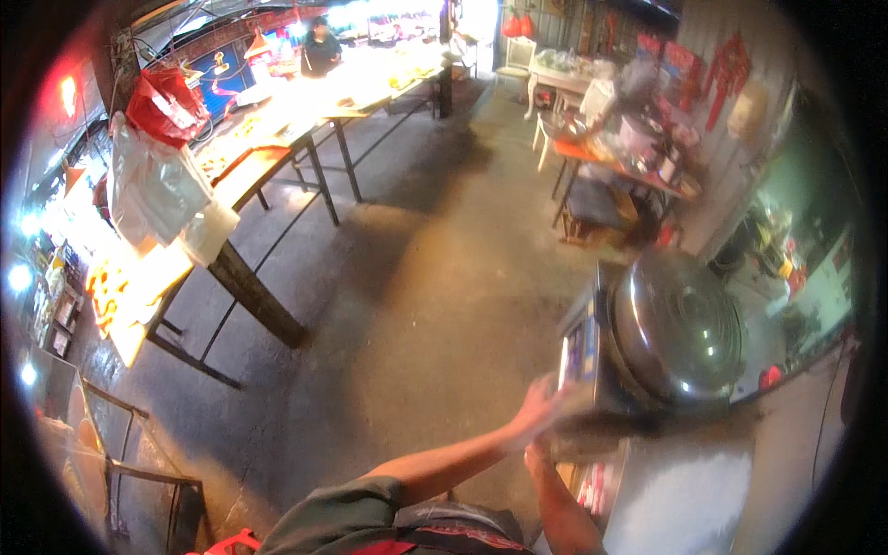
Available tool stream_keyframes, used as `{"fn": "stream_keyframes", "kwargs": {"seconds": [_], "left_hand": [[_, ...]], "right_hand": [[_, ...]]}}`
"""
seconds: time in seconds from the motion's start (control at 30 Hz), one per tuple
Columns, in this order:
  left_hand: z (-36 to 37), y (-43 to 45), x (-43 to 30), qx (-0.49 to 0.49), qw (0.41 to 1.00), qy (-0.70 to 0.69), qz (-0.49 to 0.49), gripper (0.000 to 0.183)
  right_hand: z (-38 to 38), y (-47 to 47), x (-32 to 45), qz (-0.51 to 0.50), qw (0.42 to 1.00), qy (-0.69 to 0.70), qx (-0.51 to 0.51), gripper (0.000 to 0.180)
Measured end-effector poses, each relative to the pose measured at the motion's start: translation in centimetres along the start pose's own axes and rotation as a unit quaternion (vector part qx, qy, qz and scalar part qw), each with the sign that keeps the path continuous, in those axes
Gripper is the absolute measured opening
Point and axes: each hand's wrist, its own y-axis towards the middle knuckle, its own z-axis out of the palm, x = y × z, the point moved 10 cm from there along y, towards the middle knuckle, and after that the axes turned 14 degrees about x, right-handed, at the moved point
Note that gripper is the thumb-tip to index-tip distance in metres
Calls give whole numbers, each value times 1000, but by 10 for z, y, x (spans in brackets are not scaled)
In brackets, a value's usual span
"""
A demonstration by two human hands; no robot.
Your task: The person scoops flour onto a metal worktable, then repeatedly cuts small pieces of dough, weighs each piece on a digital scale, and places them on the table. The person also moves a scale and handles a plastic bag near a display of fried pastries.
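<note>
My left hand (pixel 542 409) reaches to the lower front corner of a dark, boxy appliance (pixel 600 347) with a lit front panel (pixel 577 357). Its fingers blur against a pale edge, so whether they grip anything cannot be told. On top of the appliance sits a round, shiny metal pan or bowl (pixel 676 333). Just below the left hand, close to the same pale edge, is my right hand (pixel 538 451), mostly hidden and blurred. Underneath, a white-topped stand (pixel 680 492) has red-and-white packets (pixel 593 489) at its side.
Long, brightly lit tables (pixel 253 170) with goods run along the left, beside a slanting post (pixel 257 298) hung with plastic bags (pixel 156 184). A person (pixel 321 47) stands beyond them. A cluttered orange table (pixel 583 149) and a stool (pixel 600 208) are at right. A metal frame (pixel 156 475) stands lower left.
</note>
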Motion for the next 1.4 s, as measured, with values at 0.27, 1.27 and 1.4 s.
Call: {"fn": "stream_keyframes", "kwargs": {"seconds": [0.27,1.27,1.4], "left_hand": [[-282,189,50,23,983,-11,-184,60],[-1290,993,-492,-358,864,352,-32,95],[-1380,1103,-512,-354,898,262,7,97]], "right_hand": [[109,298,68,-109,963,-133,207,21],[248,1187,-128,499,781,-345,147,22],[328,1360,-137,432,758,-421,246,19]]}}
